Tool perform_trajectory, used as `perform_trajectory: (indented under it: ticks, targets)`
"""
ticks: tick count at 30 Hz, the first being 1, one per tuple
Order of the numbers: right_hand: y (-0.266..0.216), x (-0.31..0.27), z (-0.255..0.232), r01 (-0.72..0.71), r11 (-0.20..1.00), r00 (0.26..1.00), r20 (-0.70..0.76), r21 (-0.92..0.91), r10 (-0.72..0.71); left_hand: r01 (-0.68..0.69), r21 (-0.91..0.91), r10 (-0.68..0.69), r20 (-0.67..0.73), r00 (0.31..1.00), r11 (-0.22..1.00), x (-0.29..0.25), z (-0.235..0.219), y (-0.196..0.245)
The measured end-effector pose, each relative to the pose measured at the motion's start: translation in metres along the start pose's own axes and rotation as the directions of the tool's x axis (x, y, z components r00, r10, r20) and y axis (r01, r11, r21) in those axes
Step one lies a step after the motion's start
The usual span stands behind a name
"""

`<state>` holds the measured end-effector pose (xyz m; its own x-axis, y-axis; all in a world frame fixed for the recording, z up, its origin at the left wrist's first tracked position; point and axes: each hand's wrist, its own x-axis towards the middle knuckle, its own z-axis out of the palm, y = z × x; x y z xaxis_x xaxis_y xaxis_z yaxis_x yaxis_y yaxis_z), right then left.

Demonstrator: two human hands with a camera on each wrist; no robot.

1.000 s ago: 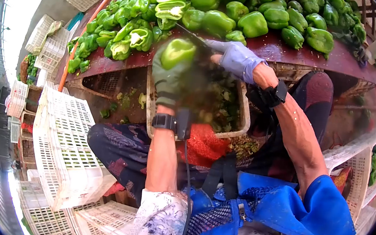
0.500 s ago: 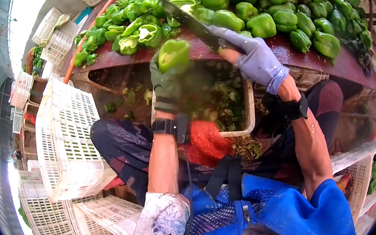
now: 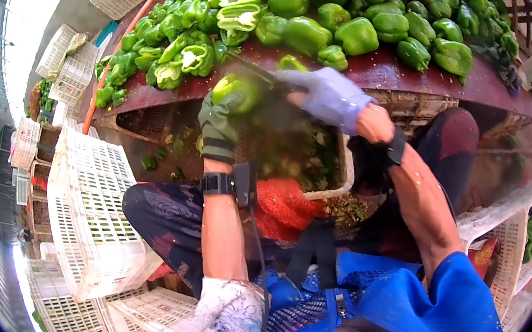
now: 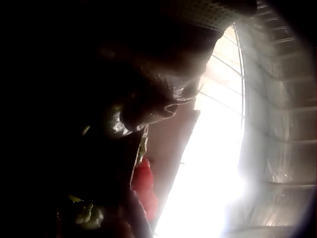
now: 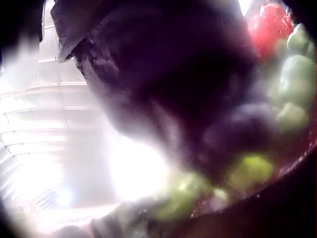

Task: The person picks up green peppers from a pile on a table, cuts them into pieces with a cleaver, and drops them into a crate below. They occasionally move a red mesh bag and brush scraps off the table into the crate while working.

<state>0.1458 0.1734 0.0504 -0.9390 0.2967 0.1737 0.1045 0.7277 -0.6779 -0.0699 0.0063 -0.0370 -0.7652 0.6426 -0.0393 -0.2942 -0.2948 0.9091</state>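
Note:
In the head view my left hand (image 3: 218, 119), in a dark green glove, grips a light green bell pepper (image 3: 239, 92) in front of the table edge. My right hand (image 3: 331, 96), wearing a lavender glove, holds a knife (image 3: 255, 68) with its blade pointing left, close over the pepper's top. Below both hands stands a crate (image 3: 346, 169) with green trimmings inside, partly blurred. The left wrist view is mostly dark. In the right wrist view the dark glove (image 5: 163, 64) fills the middle, with blurred peppers (image 5: 250, 171) below it.
Whole green peppers (image 3: 358, 36) are heaped on the dark red table (image 3: 396, 76), with cut-open ones (image 3: 197, 58) at its left. White plastic crates (image 3: 92, 204) stand at the left, more at the right. Red netting (image 3: 284, 208) lies between the legs.
The knife was raised up and left of the pepper half a second ago; now it lies lower, near the pepper's top. The left hand has tilted and shifted slightly left with the pepper.

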Motion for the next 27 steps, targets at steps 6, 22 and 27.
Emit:
perform_trajectory:
  ticks: [6,22,27]
  targets:
    - [-0.012,-0.027,-0.045,-0.123,0.946,0.992,-0.042,-0.300,0.116,-0.211,0.244,0.258,-0.175,0.950,0.946,0.020,-0.012,0.006]
    - [-0.024,0.007,-0.008,0.035,0.982,0.935,-0.352,0.186,0.033,-0.334,0.760,0.170,0.289,0.942,0.558,0.093,-0.019,-0.031]
    - [-0.028,0.017,0.000,0.136,0.980,0.917,-0.392,0.146,-0.069,-0.169,0.709,0.048,0.187,0.981,0.685,0.075,0.015,-0.009]
